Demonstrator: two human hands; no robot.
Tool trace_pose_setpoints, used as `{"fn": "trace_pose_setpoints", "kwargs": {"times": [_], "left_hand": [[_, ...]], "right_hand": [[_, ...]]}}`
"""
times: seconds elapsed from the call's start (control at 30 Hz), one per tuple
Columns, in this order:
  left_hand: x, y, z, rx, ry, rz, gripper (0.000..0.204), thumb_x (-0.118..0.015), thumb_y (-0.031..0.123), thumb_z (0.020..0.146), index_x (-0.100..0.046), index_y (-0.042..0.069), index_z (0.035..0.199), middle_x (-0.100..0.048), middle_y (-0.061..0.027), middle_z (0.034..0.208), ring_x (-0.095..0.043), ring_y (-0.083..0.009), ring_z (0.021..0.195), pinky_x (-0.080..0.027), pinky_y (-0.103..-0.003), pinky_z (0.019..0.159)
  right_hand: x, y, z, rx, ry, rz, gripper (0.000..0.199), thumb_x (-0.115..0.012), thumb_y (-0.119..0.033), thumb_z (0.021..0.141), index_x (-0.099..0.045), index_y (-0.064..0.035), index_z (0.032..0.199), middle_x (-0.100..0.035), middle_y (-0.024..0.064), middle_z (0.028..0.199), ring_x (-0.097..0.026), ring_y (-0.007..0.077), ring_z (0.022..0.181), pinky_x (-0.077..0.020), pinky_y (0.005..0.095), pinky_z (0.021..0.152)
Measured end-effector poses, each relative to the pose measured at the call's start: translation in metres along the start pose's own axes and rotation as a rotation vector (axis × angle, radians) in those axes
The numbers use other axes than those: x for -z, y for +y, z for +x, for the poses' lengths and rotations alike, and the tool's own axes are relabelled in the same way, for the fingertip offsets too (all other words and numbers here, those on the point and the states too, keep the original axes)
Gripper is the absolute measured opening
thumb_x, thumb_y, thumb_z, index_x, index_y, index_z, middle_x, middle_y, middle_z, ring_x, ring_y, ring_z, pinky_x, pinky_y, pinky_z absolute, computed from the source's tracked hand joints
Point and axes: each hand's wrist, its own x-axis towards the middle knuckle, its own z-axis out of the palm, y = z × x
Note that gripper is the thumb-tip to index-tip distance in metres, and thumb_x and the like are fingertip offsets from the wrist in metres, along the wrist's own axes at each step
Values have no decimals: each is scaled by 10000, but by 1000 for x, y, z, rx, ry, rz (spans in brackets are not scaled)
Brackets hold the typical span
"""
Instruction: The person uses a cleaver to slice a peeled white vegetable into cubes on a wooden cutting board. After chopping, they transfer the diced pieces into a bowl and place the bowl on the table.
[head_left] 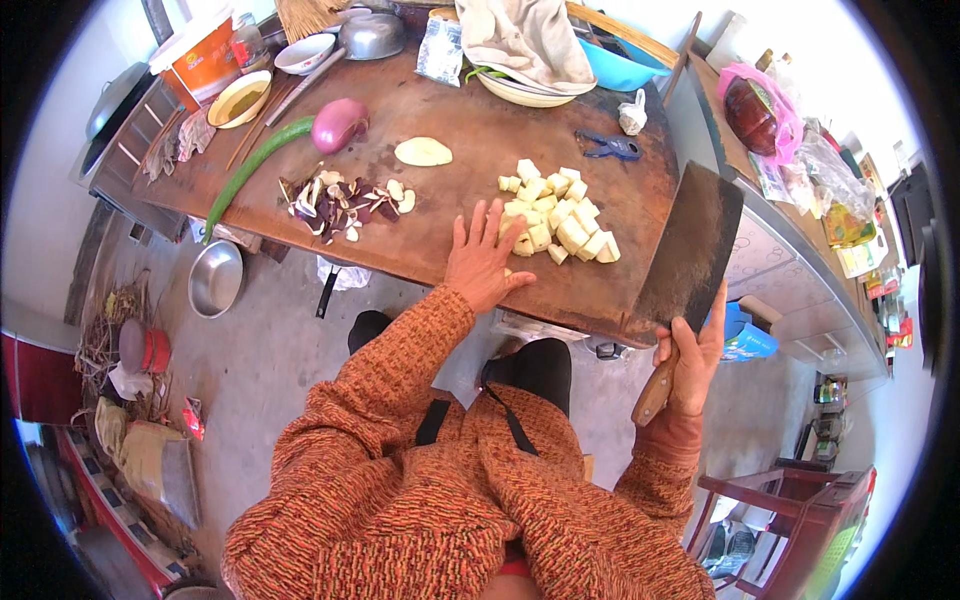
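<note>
My right hand [692, 360] is wrapped round the wooden handle of a cleaver [692, 245], whose broad dark blade points up past the table's right side. My left hand [482, 262] lies with fingers spread on the wooden table [400, 240] near its front edge. Just right of those fingers is a heap of pale, peeled chunks [560, 212]. Beyond the hand rests a pale oval slice or half [423, 151]. To its left lie dark purple peelings [335, 205] with white bits. Behind them are a purple onion-like bulb [340, 126] and a long green cucumber-like vegetable [255, 170].
Blue-handled pliers [610, 146] and a garlic bulb [632, 113] lie at the back right. A cloth-covered bowl [525, 92], a metal pot [371, 36] and an orange bucket [207, 65] line the back. A metal basin [216, 279] is on the floor; a red stool [790, 510] stands right.
</note>
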Motion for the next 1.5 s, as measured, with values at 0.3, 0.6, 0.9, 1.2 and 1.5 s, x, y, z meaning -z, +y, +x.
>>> {"fn": "trace_pose_setpoints", "kwargs": {"times": [0.3, 0.6, 0.9, 1.2, 1.5], "left_hand": [[18, 1, 54, 134, -51, -137, 953, -719, 654, 636, -366, 293, 1445, -227, -188, 1529, -195, -410, 1405, -157, -656, 1071], [9, -125, 90, 331, 110, 53, 562, -678, 361, 805, -517, 148, 1299, -414, -179, 1410, -409, -358, 1284, -389, -553, 962], [4, -167, 99, 356, -11, 62, 544, -771, 347, 724, -583, 93, 1167, -595, -131, 1148, -532, -334, 1093, -446, -462, 874], [48, -131, 75, 186, 2, -599, 450, -785, 165, 676, -628, 71, 1087, -650, -132, 1052, -610, -297, 1015, -478, -382, 868], [72, -89, 31, -205, -587, -539, 480, -769, 89, 659, -623, 88, 1116, -615, -91, 1056, -560, -267, 1015, -439, -367, 905]], "right_hand": [[-1, 9, -19, -93, 4, 96, 814, -503, 69, 834, -122, -121, 1528, -624, 122, 892, -517, 87, 490, -453, 206, 430], [-4, 16, -24, -173, -44, 129, 816, -504, 76, 809, -149, -103, 1521, -628, 154, 1034, -560, 96, 536, -436, 183, 406], [7, 18, -35, -200, -9, 167, 854, -465, 127, 789, -131, -136, 1530, -588, 171, 1180, -556, 109, 508, -455, 208, 420], [8, 19, -40, -186, -77, 147, 838, -488, 110, 823, -118, -142, 1532, -600, 154, 1132, -558, 102, 530, -450, 204, 431], [-25, 11, -45, -117, -260, -61, 812, -485, 109, 830, -158, -141, 1530, -551, 132, 1238, -531, 67, 586, -441, 192, 454]]}}
